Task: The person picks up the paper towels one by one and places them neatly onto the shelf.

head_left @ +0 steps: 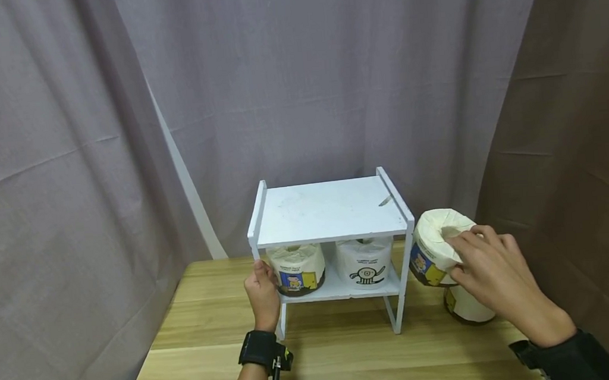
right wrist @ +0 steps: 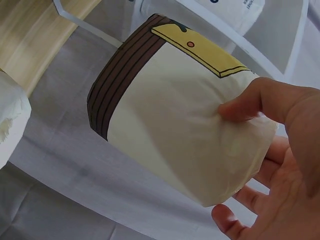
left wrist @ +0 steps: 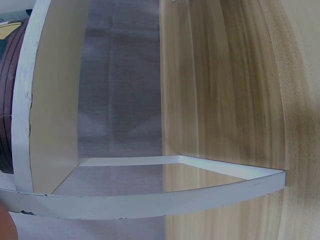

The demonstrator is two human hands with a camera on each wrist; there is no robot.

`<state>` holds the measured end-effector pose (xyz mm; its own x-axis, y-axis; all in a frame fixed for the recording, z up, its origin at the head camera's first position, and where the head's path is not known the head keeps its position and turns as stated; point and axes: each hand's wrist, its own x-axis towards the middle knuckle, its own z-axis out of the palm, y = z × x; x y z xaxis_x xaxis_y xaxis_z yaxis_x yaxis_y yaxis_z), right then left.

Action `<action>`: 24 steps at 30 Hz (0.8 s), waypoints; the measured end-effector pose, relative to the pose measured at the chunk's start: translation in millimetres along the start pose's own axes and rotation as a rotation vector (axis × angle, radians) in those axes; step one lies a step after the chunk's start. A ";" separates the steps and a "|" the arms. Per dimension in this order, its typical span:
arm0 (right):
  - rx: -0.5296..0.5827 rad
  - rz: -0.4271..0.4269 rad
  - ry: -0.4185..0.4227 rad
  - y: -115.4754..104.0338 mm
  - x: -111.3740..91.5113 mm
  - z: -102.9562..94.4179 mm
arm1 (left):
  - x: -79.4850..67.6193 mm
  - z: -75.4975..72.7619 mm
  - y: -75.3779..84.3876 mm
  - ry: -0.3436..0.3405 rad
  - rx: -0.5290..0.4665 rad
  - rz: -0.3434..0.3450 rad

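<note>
My right hand (head_left: pixel 496 270) pinches a paper-wrapped toilet roll (right wrist: pixel 175 115) at its top rim, thumb outside and fingers toward the core hole. In the head view this toilet roll hangs tilted beside the right side of a small white two-tier rack (head_left: pixel 333 208). A second wrapped roll (head_left: pixel 472 307) stands on the table below it, partly covered by the held one and the hand. At the rack's left front post, my left hand (head_left: pixel 264 297) grips the frame; only a fingertip (left wrist: pixel 6 225) shows in the left wrist view.
On the rack's lower shelf (head_left: pixel 339 285) stand a roll with a yellow and blue picture (head_left: pixel 297 271) at left and a white roll with a line drawing (head_left: pixel 365 266) at right. The rack stands on a wooden table (head_left: pixel 203 341). Grey curtains (head_left: pixel 297 95) hang behind and at the sides.
</note>
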<state>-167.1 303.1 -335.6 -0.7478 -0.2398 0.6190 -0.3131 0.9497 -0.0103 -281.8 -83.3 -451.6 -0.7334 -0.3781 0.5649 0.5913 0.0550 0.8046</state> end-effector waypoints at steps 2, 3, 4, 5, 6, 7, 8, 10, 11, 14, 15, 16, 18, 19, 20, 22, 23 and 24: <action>0.001 -0.002 -0.003 0.2 0.9 -2.4 | -0.6 -0.2 -0.4 0.000 0.003 -0.002; 0.001 -0.006 -0.002 0.2 1.5 -3.7 | -0.8 -0.2 -0.8 -0.003 0.005 -0.001; 0.001 -0.009 -0.001 0.5 2.2 -5.0 | -1.1 -0.1 -0.8 -0.005 0.006 -0.001; -0.001 -0.016 0.002 0.7 3.0 -6.3 | -1.4 -0.1 -1.0 -0.007 0.006 0.002; -0.001 -0.027 0.006 1.0 3.8 -7.4 | -1.5 0.0 -1.2 -0.008 0.002 0.006; -0.004 -0.037 0.009 1.2 4.7 -8.3 | -1.4 0.1 -1.4 -0.007 0.002 0.011; -0.007 -0.045 0.011 1.2 5.6 -9.2 | -1.3 0.3 -1.3 -0.005 -0.002 0.015; -0.010 -0.058 0.013 0.9 7.4 -10.9 | -1.1 0.1 -1.1 0.000 -0.004 0.021; -0.014 -0.064 0.011 0.8 8.3 -11.9 | -1.4 -0.2 3.2 -0.003 -0.009 0.017; -0.015 -0.062 0.002 -0.2 10.1 -15.8 | -2.4 -1.1 15.4 -0.017 -0.017 -0.002; -0.014 -0.061 0.002 -0.4 10.7 -17.3 | -2.6 -1.5 18.9 -0.023 -0.016 -0.007; -0.015 -0.060 0.002 -0.5 11.4 -18.7 | -2.7 -1.6 22.1 -0.030 -0.016 -0.013; -0.012 -0.057 0.005 -0.8 12.4 -21.3 | -2.6 -1.8 23.5 -0.036 -0.020 -0.014; -0.010 -0.057 0.008 -0.7 12.9 -22.2 | -2.2 -1.8 21.8 -0.035 -0.016 -0.009; -0.009 -0.055 0.009 -0.8 13.3 -23.1 | -2.0 -1.7 20.6 -0.033 -0.014 -0.006; -0.006 -0.052 0.004 -1.3 13.8 -24.7 | -1.9 -1.4 20.0 -0.026 -0.010 0.001; -0.006 -0.050 0.002 -1.4 13.8 -25.8 | -2.2 -1.1 20.6 -0.022 -0.010 0.001; -0.006 -0.047 -0.001 -1.4 13.9 -26.9 | -2.6 -0.5 22.1 -0.021 -0.011 0.001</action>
<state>-161.3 303.8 -305.8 -0.7329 -0.2849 0.6178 -0.3447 0.9384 0.0237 -266.7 -81.6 -435.4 -0.7396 -0.3590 0.5693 0.5955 0.0450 0.8021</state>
